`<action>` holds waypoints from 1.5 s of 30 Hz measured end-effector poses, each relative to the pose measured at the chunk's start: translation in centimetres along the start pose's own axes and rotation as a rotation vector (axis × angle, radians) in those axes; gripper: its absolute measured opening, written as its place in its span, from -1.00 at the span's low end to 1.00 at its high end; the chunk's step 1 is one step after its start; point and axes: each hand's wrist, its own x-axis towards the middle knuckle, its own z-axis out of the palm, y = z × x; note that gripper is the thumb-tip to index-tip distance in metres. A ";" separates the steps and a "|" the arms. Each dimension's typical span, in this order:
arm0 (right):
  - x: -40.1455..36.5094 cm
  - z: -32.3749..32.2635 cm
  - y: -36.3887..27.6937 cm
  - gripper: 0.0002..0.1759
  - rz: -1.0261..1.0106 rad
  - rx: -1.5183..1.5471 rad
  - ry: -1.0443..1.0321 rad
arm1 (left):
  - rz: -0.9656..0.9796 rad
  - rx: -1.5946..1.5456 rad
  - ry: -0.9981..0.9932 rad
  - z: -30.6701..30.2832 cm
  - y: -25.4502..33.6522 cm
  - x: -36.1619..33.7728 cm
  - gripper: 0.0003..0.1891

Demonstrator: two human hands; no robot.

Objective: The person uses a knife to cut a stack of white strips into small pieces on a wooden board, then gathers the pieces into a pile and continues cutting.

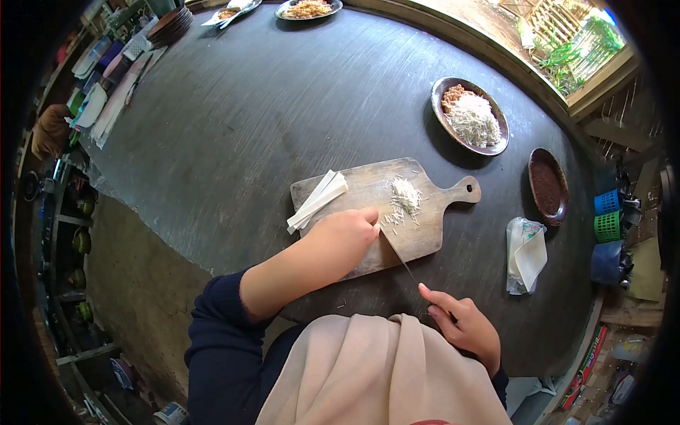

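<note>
Two hands work at a wooden cutting board (368, 190) on the dark table (248, 106). The right hand (464, 322) is closed round the handle of a thin knife (398, 253), whose tip meets the board just beside the left hand (343, 237). That hand is curled knuckles-up on the board, hiding whatever it pins, while a stack of flat white strips (317, 200) lies slantwise at the board's far-left corner and a small pile of hair-fine white shreds (405, 195) lies near its handle end.

A bowl (435, 106) of white shreds stood toward the worktop's (283, 106) right side. A dark dish (532, 170) and a plastic wrapper (525, 255) lay nearer its right edge; a plate (283, 14) sat at its far rim.
</note>
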 end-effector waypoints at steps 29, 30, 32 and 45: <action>0.3 0.5 -1.0 -0.52 0.030 0.024 -0.003 | 0.016 0.040 -0.015 -0.1 0.3 -0.1 -0.84; 0.0 0.4 -0.9 -0.52 0.008 0.005 -0.006 | 0.016 0.031 -0.003 -0.2 0.3 -0.1 -0.85; -0.4 0.1 -0.9 -0.53 -0.015 -0.015 -0.009 | 0.014 0.037 -0.002 -0.2 0.4 0.0 -0.85; -0.1 0.3 -0.2 -0.52 -0.012 0.035 0.022 | 0.024 0.054 0.021 -0.1 0.4 -0.1 -0.83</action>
